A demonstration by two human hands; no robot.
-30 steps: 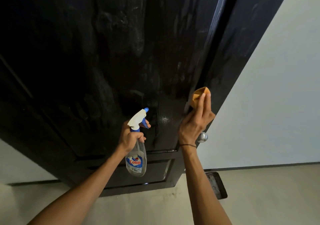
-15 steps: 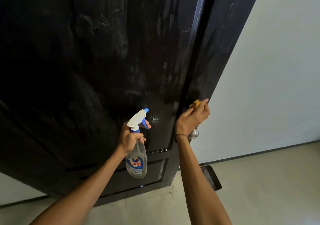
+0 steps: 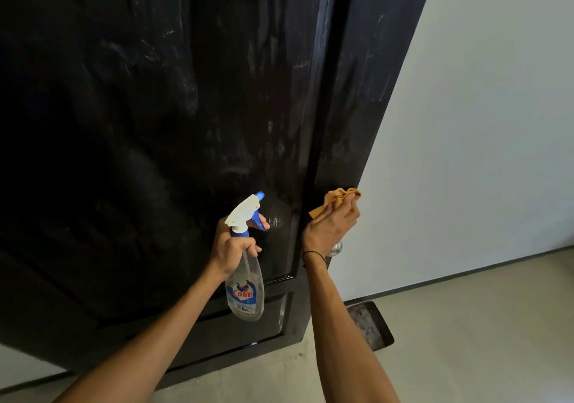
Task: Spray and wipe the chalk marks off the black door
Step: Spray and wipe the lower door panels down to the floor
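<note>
My left hand [image 3: 231,249] grips the clear spray bottle [image 3: 245,291], my right hand [image 3: 329,227] pinches a crumpled orange cloth [image 3: 337,199] against the glossy, chalk-smeared black door [image 3: 155,123].

Left hand [image 3: 231,249] grips spray bottle [image 3: 245,291] (nozzle doorward); right hand [image 3: 330,227] holds orange cloth [image 3: 337,199] at black door [image 3: 186,123].

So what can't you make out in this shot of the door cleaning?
Head view only:
- Door knob: mostly hidden behind the right hand.
- Black door: top and left side cut off by the frame edges.
- Spray bottle: small label print too small to read.
</note>
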